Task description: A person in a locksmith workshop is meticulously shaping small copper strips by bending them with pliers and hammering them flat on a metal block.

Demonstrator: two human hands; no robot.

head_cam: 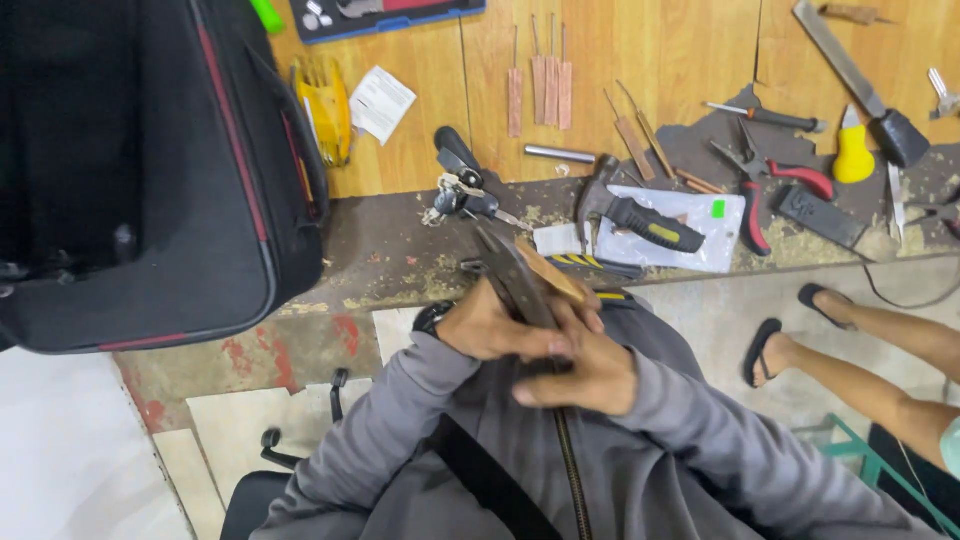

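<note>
Both my hands meet in front of my chest, over my grey zipped jacket. My left hand (490, 328), with a dark watch at the wrist, and my right hand (592, 372) together grip a long dark flat metal tool (512, 272). The tool points up and away toward the bench. A tan wooden piece (553, 272) lies against its right side. My fingers hide the tool's lower end.
A black suitcase (150, 170) stands at the left. On the wooden bench lie a bunch of keys (455, 195), a black-handled hammer (630, 212) on a plastic bag (700, 235), red-handled pliers (775, 175) and a yellow-handled tool (853, 152). Another person's sandalled feet (790, 345) are at the right.
</note>
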